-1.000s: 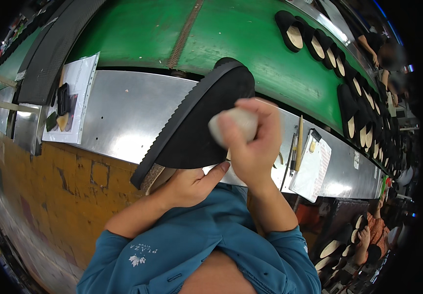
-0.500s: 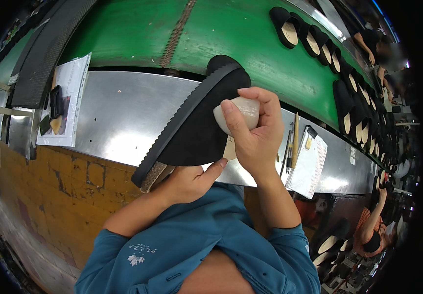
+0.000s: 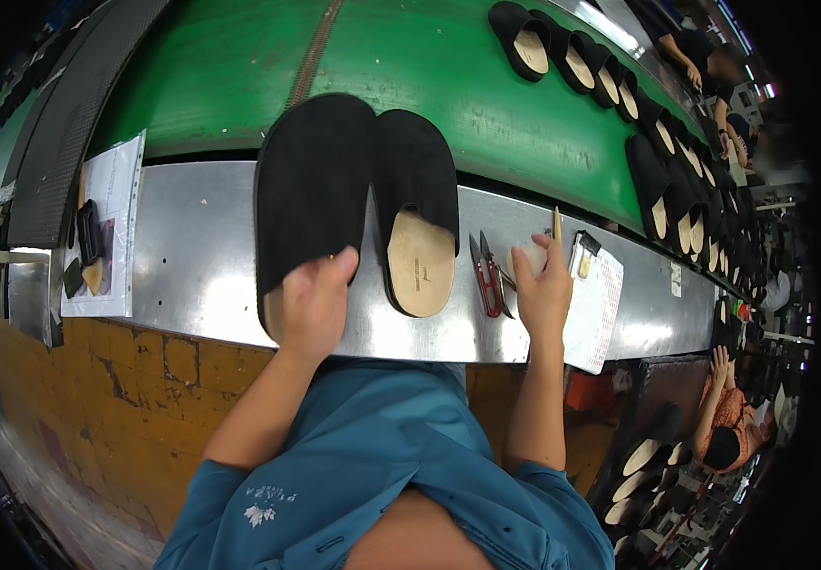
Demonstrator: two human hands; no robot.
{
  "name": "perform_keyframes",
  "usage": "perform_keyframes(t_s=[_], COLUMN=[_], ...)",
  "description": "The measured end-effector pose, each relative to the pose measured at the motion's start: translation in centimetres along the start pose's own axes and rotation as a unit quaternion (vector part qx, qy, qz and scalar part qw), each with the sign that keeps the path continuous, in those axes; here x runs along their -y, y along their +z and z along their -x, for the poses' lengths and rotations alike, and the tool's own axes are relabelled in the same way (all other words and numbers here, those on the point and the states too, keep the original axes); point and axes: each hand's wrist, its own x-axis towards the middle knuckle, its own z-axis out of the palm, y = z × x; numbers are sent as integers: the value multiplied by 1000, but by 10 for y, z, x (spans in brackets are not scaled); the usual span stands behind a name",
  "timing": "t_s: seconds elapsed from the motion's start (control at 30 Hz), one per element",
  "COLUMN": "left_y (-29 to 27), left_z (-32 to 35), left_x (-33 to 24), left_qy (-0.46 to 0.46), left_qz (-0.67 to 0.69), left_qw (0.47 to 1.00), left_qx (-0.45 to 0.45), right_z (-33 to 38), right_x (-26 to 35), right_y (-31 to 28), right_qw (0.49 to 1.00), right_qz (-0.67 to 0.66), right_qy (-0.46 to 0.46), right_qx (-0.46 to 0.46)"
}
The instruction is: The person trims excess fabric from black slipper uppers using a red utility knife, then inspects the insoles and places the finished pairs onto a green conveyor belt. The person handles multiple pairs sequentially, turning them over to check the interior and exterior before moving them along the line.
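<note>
My left hand [image 3: 314,299] is closed on the heel end of a black slip-on clog [image 3: 311,180], its toe pointing away from me. Beside it on the metal ledge lies the matching clog [image 3: 420,271], its tan insole showing. Farther right, my right hand [image 3: 545,285] is low over the ledge, thumb and fingers around a whitish rounded block [image 3: 525,256] that is partly hidden and faint against the metal. Red-handled thread snips [image 3: 489,285] lie just left of that hand.
A green conveyor belt [image 3: 429,57] runs beyond the metal ledge [image 3: 201,256], with rows of black clogs [image 3: 662,180] at right. A clipboard with papers [image 3: 596,304] lies right of my hand. Papers [image 3: 111,237] with small tools lie left. Other people work at far right.
The clog pair has come down from a tilted, raised hold to the ledge, insole now showing. My right hand has moved off the clog toward the tools, taking the whitish block along.
</note>
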Motion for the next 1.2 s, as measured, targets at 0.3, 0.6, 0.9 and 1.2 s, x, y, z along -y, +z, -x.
perform_keyframes(t_s=[0.3, 0.6, 0.9, 1.2], left_y=[-4, -21, -4, -2], left_z=[9, 19, -27, -18], left_x=[-62, -39, -28, -14], left_qy=[-9, -26, -117, -139], left_qz=[-330, -293, -61, 267], left_qw=[942, 936, 984, 947], left_qx=[-56, -191, -117, 116], right_z=[19, 16, -6, 11], right_x=[-2, 40, 64, 75], right_y=[8, 70, 71, 26], right_qw=[996, 971, 720, 645], right_qz=[-70, -174, -610, -700], right_qy=[-49, -19, 207, 122], right_qx=[18, 165, 258, 281])
